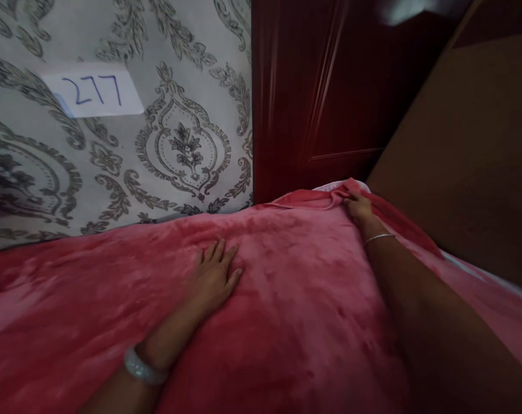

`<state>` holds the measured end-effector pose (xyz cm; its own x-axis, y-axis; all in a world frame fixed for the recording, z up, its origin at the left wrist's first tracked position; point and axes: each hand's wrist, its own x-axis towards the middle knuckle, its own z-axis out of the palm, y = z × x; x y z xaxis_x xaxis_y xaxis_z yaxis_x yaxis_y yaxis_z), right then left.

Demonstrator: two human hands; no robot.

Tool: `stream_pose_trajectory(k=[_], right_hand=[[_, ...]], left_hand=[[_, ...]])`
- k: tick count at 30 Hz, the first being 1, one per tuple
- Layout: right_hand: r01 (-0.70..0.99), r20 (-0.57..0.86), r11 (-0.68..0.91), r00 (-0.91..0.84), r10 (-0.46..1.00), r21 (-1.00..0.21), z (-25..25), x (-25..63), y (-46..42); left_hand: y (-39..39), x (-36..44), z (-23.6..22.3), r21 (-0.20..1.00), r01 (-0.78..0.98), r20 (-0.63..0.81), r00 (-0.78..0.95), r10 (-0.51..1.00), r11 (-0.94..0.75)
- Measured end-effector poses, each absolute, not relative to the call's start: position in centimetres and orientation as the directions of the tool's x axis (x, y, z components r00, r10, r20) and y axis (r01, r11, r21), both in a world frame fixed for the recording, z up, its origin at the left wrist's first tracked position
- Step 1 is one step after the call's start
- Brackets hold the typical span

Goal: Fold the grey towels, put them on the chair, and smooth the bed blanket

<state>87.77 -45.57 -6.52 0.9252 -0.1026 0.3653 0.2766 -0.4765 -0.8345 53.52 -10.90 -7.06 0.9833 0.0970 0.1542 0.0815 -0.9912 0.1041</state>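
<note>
A plush pink-red blanket (265,322) spreads over the surface in front of me. My left hand (214,275) lies flat on it with the fingers spread, holding nothing. At the far right corner, my right hand (358,208) has its fingers closed on the blanket's edge, where the cloth is bunched up. Part of the right hand's grip is hidden by the folds. A bangle circles the left wrist, and a thin bracelet the right one.
Behind the blanket rises a wall with patterned grey paper (187,149), bearing a white card (99,91) marked 277. A dark red wooden panel (312,86) stands at the back. A brown board (472,155) borders the right side, with a white edge of cloth along it.
</note>
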Motion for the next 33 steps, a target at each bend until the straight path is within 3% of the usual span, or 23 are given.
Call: stream_pose_trajectory(k=[3,5,8,10,14,17,21,28,33], right_hand=[[0.289,0.476,-0.692,0.875,-0.090,-0.662,-5.8,86.1,-44.7],[0.359,0.516,-0.768,0.855,0.044,-0.530,-5.2,84.7,-43.1],[0.436,0.450,-0.819,0.857,0.251,-0.373,-4.8,82.8,-40.1],[0.423,0.363,-0.861,0.878,0.312,-0.282,-4.9,82.2,-38.5],[0.328,0.274,-0.898,0.929,0.250,-0.294,-4.7,83.6,-37.2],[0.296,0.300,-0.892,0.934,0.195,-0.342,-3.8,85.5,-36.7],[0.364,0.341,-0.842,0.911,0.232,-0.398,-3.2,86.4,-35.9],[0.286,0.291,-0.941,0.929,0.226,-0.180,-4.8,82.9,-39.0],[0.202,0.215,-0.968,0.962,0.168,-0.152,-4.3,82.8,-42.7]], left_hand=[[-11.0,53.6,-7.1,0.104,0.078,0.160,0.983,0.094,-0.992],[-11.1,53.6,-6.8,0.118,0.079,0.173,0.980,0.098,-0.990],[-11.2,53.7,-6.1,0.130,0.109,0.225,0.965,0.137,-0.985],[-11.2,53.7,-5.7,0.118,0.163,0.256,0.948,0.189,-0.979],[-11.1,53.7,-5.7,0.106,0.241,0.198,0.946,0.258,-0.965],[-11.1,53.7,-5.9,0.125,0.227,0.150,0.958,0.244,-0.966],[-11.1,53.7,-5.7,0.127,0.240,0.144,0.955,0.258,-0.962],[-11.1,54.0,-5.3,0.100,0.242,0.110,0.961,0.252,-0.965],[-11.1,54.2,-5.0,0.088,0.245,0.096,0.963,0.253,-0.965]])
